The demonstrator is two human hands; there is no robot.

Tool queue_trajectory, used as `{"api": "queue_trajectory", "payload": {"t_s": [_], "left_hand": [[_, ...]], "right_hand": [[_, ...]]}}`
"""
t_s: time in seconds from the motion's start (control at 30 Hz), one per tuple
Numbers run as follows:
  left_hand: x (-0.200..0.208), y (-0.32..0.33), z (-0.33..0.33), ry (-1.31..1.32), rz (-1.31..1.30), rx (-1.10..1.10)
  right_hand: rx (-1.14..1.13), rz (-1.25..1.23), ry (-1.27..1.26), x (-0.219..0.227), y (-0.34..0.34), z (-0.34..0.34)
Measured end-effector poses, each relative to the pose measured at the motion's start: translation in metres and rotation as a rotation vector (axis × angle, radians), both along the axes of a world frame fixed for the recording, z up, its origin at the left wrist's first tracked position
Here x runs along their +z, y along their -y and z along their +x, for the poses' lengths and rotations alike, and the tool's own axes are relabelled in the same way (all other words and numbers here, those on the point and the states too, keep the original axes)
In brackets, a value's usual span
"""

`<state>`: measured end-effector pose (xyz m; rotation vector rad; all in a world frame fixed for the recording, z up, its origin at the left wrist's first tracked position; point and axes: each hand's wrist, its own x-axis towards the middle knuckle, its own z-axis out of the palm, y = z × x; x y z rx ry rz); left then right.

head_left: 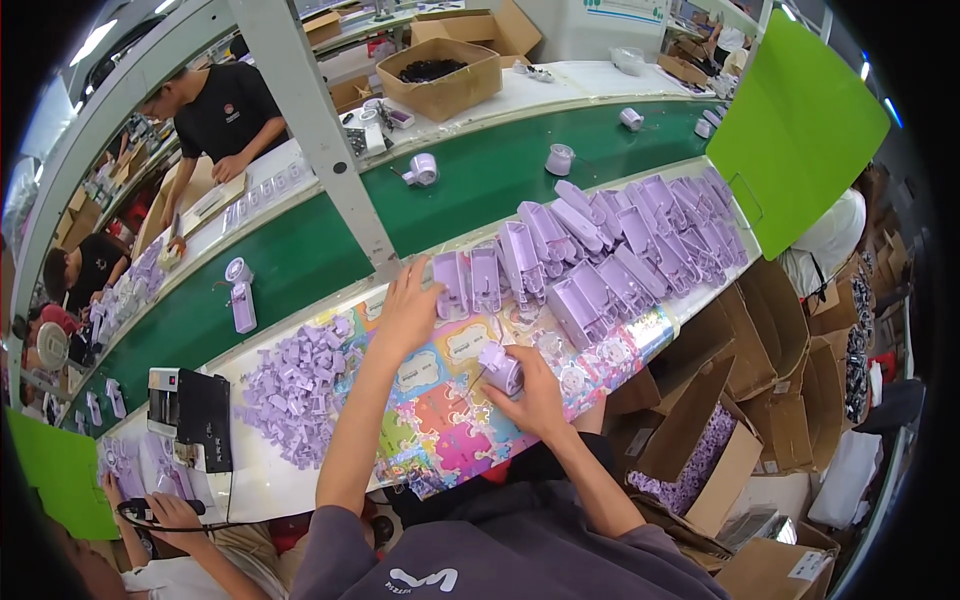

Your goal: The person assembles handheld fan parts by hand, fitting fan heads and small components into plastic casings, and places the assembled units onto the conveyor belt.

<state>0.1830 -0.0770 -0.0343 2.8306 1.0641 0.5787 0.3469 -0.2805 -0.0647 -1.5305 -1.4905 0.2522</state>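
My right hand (535, 398) is closed round a short, round lilac plastic part (500, 368), held above a colourful puzzle-patterned mat (440, 440). My left hand (405, 308) reaches forward with its fingers stretched out. Its fingertips are at the left edge of the nearest lilac plastic housing (451, 282); whether they touch it I cannot tell. That piece is at the left end of rows of similar open, hollow lilac housings (640, 235) running to the right along the table. Left of my left forearm lies a heap of small lilac plastic pieces (295, 390).
Beyond the table runs a green conveyor belt (480, 175) with scattered lilac parts. A black machine (190, 420) stands to the left, near a co-worker's hands (170, 515). Cardboard boxes (700, 465) crowd the right side. A green panel (800, 120) rises at the table's right end.
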Motion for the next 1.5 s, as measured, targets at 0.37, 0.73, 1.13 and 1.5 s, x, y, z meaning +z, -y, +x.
{"api": "queue_trajectory", "payload": {"t_s": [0.37,0.73,1.13,1.5], "left_hand": [[0.015,0.056,-0.067,0.008,-0.293,0.024],[0.035,0.084,-0.079,0.1,-0.619,-0.048],[0.046,0.097,-0.073,0.002,-0.775,-0.042],[0.038,0.103,-0.073,0.25,-0.812,-0.064]], "right_hand": [[0.024,-0.018,0.003,0.005,-0.003,0.001],[0.259,-0.005,0.172,0.053,-0.012,-0.009],[0.365,0.022,0.542,0.068,-0.015,-0.01],[0.319,0.065,0.587,0.077,-0.014,-0.014]]}}
